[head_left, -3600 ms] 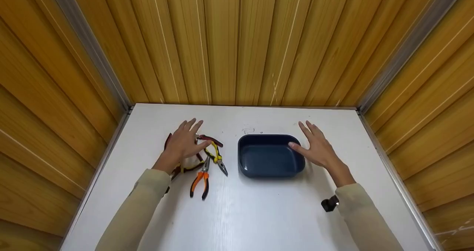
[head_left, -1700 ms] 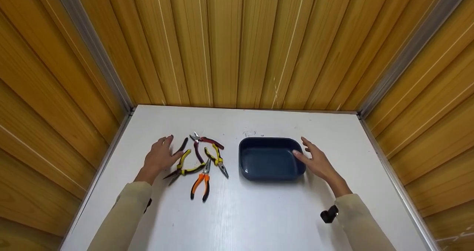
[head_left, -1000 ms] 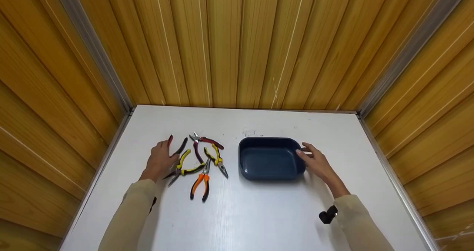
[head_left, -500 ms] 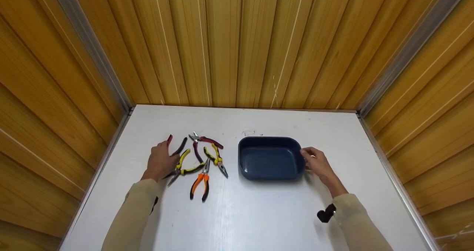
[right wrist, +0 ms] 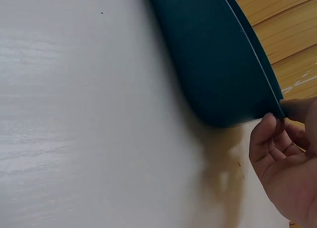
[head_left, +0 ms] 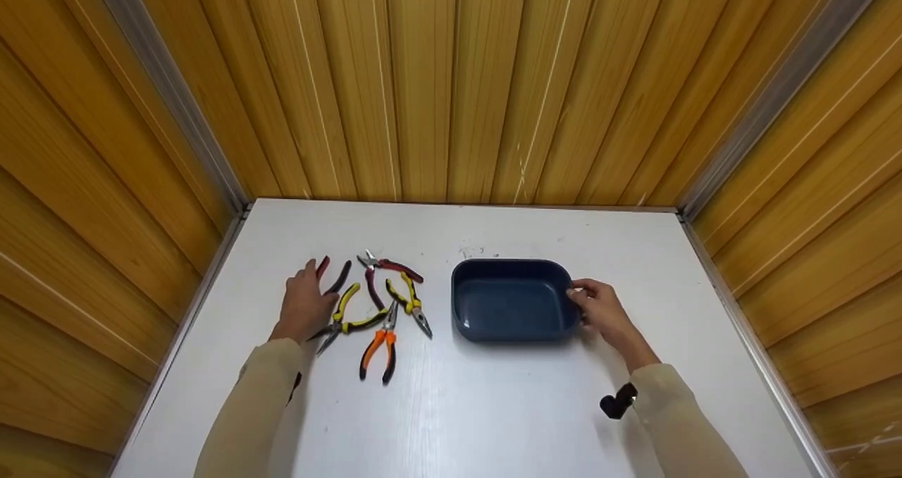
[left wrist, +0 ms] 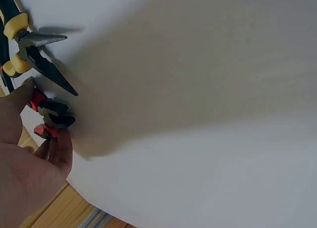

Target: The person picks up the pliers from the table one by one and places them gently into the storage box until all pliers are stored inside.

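My left hand [head_left: 304, 303] is at the left of the pliers group. Thumb and fingers pinch a pair of red-and-black-handled pliers [left wrist: 50, 110] across both handles, near the dark jaws. In the head view the hand covers their head, and only the handles show. My right hand [head_left: 602, 317] pinches the right rim of a dark blue rectangular box [head_left: 513, 309], thumb on the inner side. The right wrist view shows that hold on the box [right wrist: 213, 65] at its rim corner. Nothing lies inside the box.
Beside the left hand lie yellow-and-black pliers [head_left: 338, 325], spread open. To their right are dark red pliers [head_left: 372, 270], smaller yellow needle-nose pliers [head_left: 411, 302] and orange-and-black pliers [head_left: 380, 344]. The white table [head_left: 451, 421] meets wood-look walls [head_left: 423, 90] at the back and sides.
The left hand has come from above the pliers to the left and taken hold of the red-and-black pair. The right hand has lowered onto the box's right rim and gripped it.
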The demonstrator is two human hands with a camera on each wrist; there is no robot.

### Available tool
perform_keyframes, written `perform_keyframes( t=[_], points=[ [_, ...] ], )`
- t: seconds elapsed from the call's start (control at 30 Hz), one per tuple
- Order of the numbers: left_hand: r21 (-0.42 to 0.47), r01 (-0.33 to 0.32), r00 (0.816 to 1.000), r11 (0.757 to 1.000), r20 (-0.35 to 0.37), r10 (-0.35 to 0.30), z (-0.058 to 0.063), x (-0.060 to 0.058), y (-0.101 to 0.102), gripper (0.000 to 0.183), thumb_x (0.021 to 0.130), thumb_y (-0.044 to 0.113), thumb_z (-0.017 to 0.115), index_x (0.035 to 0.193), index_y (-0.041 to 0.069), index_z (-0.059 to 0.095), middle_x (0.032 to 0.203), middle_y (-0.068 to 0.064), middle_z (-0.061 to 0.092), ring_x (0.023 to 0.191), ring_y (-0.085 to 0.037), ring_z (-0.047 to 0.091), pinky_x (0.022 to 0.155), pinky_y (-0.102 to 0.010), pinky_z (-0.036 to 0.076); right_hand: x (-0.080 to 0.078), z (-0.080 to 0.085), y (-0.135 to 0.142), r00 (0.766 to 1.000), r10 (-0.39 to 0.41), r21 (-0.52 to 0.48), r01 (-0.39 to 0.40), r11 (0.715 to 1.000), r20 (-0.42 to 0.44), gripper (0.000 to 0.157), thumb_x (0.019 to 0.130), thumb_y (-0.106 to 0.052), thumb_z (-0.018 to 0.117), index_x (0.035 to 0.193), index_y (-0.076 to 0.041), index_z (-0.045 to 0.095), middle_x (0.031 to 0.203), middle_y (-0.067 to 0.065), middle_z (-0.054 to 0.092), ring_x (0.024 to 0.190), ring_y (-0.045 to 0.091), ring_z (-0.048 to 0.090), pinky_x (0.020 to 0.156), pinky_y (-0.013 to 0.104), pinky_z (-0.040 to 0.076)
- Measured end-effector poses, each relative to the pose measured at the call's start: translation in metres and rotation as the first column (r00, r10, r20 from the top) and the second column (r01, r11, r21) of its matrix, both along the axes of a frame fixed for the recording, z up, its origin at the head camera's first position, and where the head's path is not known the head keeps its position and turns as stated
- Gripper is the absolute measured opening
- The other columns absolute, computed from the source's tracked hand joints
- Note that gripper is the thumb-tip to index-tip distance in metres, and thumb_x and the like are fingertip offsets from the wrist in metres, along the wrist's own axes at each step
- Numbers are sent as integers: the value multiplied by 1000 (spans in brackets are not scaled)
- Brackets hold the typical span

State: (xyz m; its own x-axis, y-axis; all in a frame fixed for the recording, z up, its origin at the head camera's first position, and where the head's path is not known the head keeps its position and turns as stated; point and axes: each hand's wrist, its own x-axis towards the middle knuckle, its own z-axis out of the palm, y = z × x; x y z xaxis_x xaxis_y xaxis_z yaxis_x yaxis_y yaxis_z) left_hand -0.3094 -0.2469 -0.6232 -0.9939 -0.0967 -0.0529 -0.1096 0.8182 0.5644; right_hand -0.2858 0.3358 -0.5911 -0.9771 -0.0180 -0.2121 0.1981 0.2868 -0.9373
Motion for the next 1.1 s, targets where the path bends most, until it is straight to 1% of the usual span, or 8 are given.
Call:
perform_keyframes(
  t=[0.13,0.23,0.37,0.5,0.57,0.67,0.8,1.1],
  points=[
    [-14,-6,999,1000,34,7,1,-1,1,81,103,20,66,165,-6,21,153,-34,42,139,-49,45,114,-61,40,0,0,0,1000,3,-4,-3,1000,-5,41,108,-12,62,142,9,55,92,4,56,66,13,54,55,28,49],
    [-23,-11,999,1000,53,12,2,0,2,74,103,22,66,160,-9,29,146,-33,45,133,-47,49,110,-60,43,-3,-10,4,1000,-8,3,8,1000,-16,42,108,-16,63,143,6,56,92,3,56,66,12,53,53,26,48],
    [-11,-28,993,1000,111,29,7,2,2,59,102,22,66,148,-9,46,131,-27,51,117,-39,55,100,-55,49,-4,-10,6,1000,-7,-7,7,1000,-7,44,108,-15,62,145,7,54,93,3,57,68,12,54,53,27,48],
    [7,-25,985,1000,173,23,13,1,0,52,101,21,70,141,-6,53,122,-23,54,109,-35,56,96,-51,50,-3,-8,5,1000,-14,3,14,1000,-4,43,108,-14,63,144,7,55,93,3,56,68,12,53,53,27,48],
    [5,-1,985,1000,172,0,14,0,-3,54,99,20,73,142,-6,53,121,-23,56,107,-34,57,95,-51,50,-2,-7,5,1000,-24,9,24,1000,-2,42,108,-14,63,145,4,55,92,3,55,68,13,53,54,27,48],
    [-14,48,989,999,141,-45,13,0,-7,58,96,18,75,143,-7,53,117,-25,58,102,-35,57,91,-52,50,-1,-6,3,1000,-17,14,17,1000,-2,44,108,-14,62,149,1,53,93,4,55,70,13,54,54,27,48],
    [-35,88,992,995,99,-84,9,3,-12,58,92,18,76,140,-8,54,114,-28,61,95,-35,58,86,-52,50,0,-5,0,1000,-12,1,12,1000,2,46,109,-15,61,152,0,50,93,4,54,72,14,54,55,26,47],
    [9,75,995,997,68,-76,3,7,-19,59,92,20,77,135,-13,53,115,-25,60,97,-33,60,87,-50,52,-1,-7,-2,1000,-16,-18,16,1000,9,45,109,-15,61,150,-1,52,92,3,54,71,14,53,55,27,47]
  ],
)
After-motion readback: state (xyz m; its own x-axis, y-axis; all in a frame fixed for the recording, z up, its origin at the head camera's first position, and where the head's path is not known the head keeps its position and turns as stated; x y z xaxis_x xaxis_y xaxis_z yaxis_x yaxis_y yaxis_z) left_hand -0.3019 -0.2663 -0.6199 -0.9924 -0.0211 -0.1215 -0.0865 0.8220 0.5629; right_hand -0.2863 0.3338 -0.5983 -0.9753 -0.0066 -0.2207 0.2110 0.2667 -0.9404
